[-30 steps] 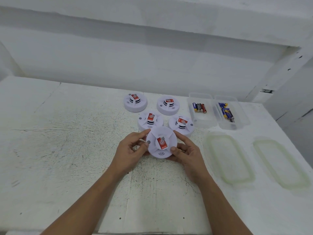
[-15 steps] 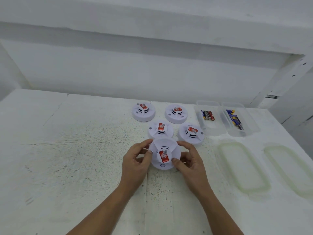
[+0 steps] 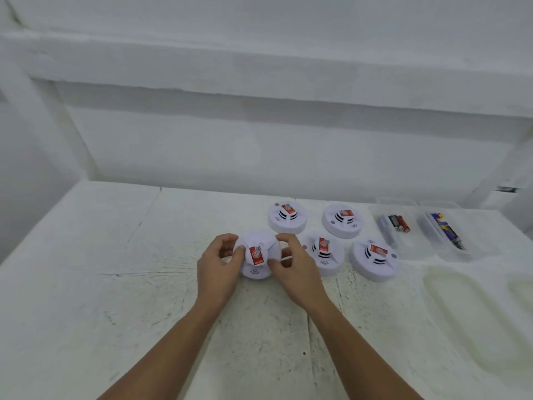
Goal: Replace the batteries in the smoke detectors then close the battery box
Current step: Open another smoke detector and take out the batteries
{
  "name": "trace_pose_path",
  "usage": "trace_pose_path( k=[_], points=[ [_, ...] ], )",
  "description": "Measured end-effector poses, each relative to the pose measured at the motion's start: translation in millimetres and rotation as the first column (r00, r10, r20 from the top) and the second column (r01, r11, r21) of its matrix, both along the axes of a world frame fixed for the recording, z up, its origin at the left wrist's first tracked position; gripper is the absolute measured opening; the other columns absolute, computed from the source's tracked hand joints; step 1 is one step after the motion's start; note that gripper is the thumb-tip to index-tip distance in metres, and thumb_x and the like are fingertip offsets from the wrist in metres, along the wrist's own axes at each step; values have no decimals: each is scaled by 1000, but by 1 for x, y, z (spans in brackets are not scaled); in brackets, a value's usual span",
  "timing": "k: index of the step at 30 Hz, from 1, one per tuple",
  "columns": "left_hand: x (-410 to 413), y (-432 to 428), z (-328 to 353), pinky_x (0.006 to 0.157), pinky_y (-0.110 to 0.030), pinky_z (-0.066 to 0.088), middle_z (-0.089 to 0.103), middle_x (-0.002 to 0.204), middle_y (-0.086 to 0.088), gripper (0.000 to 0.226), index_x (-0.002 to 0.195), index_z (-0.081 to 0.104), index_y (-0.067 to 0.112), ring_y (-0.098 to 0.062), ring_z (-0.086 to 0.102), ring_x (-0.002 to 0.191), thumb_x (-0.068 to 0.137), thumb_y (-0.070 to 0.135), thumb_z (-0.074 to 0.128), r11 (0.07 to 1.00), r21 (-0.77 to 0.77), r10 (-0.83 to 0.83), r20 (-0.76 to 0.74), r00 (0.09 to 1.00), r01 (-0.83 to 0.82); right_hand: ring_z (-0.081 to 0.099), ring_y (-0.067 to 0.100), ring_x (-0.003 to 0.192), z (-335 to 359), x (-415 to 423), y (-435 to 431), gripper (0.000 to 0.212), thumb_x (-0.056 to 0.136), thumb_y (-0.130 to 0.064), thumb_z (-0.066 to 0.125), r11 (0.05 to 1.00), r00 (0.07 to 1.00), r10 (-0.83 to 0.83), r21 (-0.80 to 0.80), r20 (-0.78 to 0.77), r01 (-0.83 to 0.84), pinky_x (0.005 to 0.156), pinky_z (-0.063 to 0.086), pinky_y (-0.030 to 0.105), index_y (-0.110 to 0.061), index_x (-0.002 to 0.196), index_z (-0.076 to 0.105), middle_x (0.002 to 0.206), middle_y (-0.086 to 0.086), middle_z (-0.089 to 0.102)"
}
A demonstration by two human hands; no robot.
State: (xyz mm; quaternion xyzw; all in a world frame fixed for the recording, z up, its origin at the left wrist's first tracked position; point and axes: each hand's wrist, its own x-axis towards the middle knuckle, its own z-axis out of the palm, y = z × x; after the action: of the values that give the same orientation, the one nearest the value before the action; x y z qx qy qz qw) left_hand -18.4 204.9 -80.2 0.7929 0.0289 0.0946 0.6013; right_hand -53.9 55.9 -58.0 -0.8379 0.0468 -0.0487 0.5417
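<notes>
A round white smoke detector (image 3: 257, 256) with a red label is gripped between my left hand (image 3: 220, 265) on its left side and my right hand (image 3: 295, 265) on its right side, tilted toward me just above the table. Several more white detectors lie behind and to the right, the nearest one (image 3: 324, 252) beside my right hand. At the back right stand two clear battery boxes without lids: one (image 3: 396, 226) holds red and black batteries, the other (image 3: 445, 230) blue and yellow ones.
The white, scuffed table (image 3: 115, 284) runs to a white wall behind. Two translucent lids (image 3: 461, 319) lie flat at the right, in front of the boxes. A white shelf edge hangs above the wall.
Both hands have carried the held detector up and to the left of the group and turned it. The camera view has tilted upward, showing more wall.
</notes>
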Motion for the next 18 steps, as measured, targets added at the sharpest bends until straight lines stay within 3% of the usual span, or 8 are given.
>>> trace_pose_path(
  k=[5, 9, 13, 16, 18],
  points=[
    [16, 12, -6, 67, -11, 46, 70, 95, 10, 21, 107, 69, 19, 1, 63, 86, 87, 23, 67, 994, 104, -24, 2, 1000, 24, 61, 8, 91, -7, 15, 6, 31, 90, -27, 58, 984, 997, -30, -176, -64, 19, 68, 45, 13, -27, 121, 52, 103, -8, 59],
    [22, 13, -9, 62, -2, 43, 68, 91, 11, 21, 110, 70, 16, 6, 60, 77, 90, 21, 63, 977, 194, -89, 15, 996, 84, 55, 18, 98, -10, 25, 7, 34, 91, -29, 55, 953, 990, -59, -303, -126, 19, 81, 43, 28, -22, 124, 54, 105, 1, 53],
    [33, 15, -11, 63, -7, 40, 69, 94, 8, 16, 104, 70, 17, -5, 62, 78, 91, 21, 62, 954, 277, -116, -27, 993, 119, 51, 20, 92, -10, 32, 9, 21, 90, -26, 52, 923, 990, -55, -386, -133, -1, 78, 44, 34, -11, 102, 61, 95, 6, 57],
    [43, 19, -8, 61, -11, 42, 67, 83, 7, 9, 94, 68, 18, -6, 62, 74, 88, 22, 63, 939, 309, -132, -72, 989, 148, 44, 15, 76, -12, 37, 7, 17, 87, -25, 52, 916, 986, -50, -401, -162, -19, 61, 35, 27, -13, 76, 52, 77, 4, 51],
    [53, 20, -4, 62, -15, 43, 67, 83, 6, 15, 97, 67, 16, -6, 61, 74, 87, 28, 63, 930, 335, -118, -112, 987, 150, 49, 14, 78, -10, 39, 5, 10, 87, -24, 52, 914, 981, -41, -404, -192, -41, 64, 37, 24, -16, 81, 56, 83, 4, 53]
  ],
)
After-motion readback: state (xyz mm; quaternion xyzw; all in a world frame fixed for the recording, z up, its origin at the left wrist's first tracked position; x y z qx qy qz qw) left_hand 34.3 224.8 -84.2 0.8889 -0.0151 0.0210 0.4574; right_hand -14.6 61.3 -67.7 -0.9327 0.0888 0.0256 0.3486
